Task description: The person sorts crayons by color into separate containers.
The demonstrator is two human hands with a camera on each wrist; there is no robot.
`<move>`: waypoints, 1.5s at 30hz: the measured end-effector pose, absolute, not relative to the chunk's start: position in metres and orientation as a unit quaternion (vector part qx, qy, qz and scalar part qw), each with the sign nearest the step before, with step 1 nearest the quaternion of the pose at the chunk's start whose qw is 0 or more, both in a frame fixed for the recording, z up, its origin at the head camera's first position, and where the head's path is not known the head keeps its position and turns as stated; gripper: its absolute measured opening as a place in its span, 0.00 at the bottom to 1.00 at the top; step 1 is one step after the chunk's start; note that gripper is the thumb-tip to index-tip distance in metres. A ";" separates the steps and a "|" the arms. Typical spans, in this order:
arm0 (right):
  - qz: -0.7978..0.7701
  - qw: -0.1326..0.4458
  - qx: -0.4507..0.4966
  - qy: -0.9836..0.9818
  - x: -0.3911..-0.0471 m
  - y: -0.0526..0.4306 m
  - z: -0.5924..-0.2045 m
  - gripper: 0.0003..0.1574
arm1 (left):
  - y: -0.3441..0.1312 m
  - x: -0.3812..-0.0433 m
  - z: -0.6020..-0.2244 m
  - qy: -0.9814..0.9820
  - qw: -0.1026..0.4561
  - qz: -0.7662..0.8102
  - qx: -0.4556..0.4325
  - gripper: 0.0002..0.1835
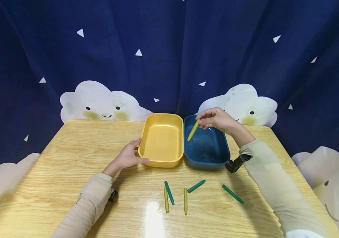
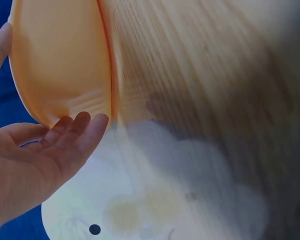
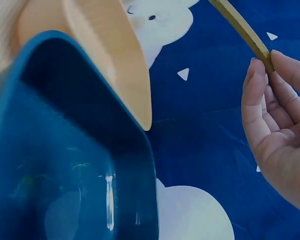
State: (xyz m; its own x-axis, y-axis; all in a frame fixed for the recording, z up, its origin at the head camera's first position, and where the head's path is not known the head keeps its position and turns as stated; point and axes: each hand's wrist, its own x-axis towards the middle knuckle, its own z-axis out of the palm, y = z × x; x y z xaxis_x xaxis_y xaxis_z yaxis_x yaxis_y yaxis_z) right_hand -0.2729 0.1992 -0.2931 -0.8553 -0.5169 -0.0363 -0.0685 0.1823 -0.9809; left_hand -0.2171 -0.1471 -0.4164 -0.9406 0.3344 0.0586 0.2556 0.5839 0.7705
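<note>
Right hand: I had the person's right hand [image 1: 219,120] in sight, thumb and fingertips pinching one end of a yellow crayon [image 1: 192,133].
Held crayon: it slanted in the air above the blue bin [image 1: 207,147], lower tip toward the bin's left side.
Left hand: the left hand [image 1: 127,156] had thumb and fingers apart, spanning the near left corner of the yellow bin [image 1: 161,142] and touching its outside.
Bins: I saw the two side by side, rims meeting, yellow left of blue.
Loose crayons: nearer the viewer lay a green crayon [image 1: 169,193] and a second yellow crayon [image 1: 167,203], far ends together; a third yellow crayon [image 1: 185,201], two more green ones farther right.
Table: pale wood grain [image 1: 98,135] lay under everything.
Curtain: dark blue cloth [image 1: 163,29], with clouds and white triangles, hung behind.
</note>
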 end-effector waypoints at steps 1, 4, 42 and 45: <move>-0.611 0.183 -0.193 0.746 -0.275 0.199 -0.292 0.11 | -0.147 -0.217 -0.416 0.889 0.048 0.424 0.165 0.56; -0.616 0.178 -0.190 0.743 -0.282 0.197 -0.290 0.11 | -0.146 -0.217 -0.415 0.889 0.053 0.425 0.161 0.56; -0.646 0.186 -0.130 0.729 -0.367 0.089 -0.348 0.19 | -0.147 -0.217 -0.415 0.890 0.053 0.427 0.149 0.56; -0.646 0.190 -0.112 0.731 -0.372 0.083 -0.358 0.20 | -0.147 -0.217 -0.416 0.888 0.054 0.432 0.150 0.57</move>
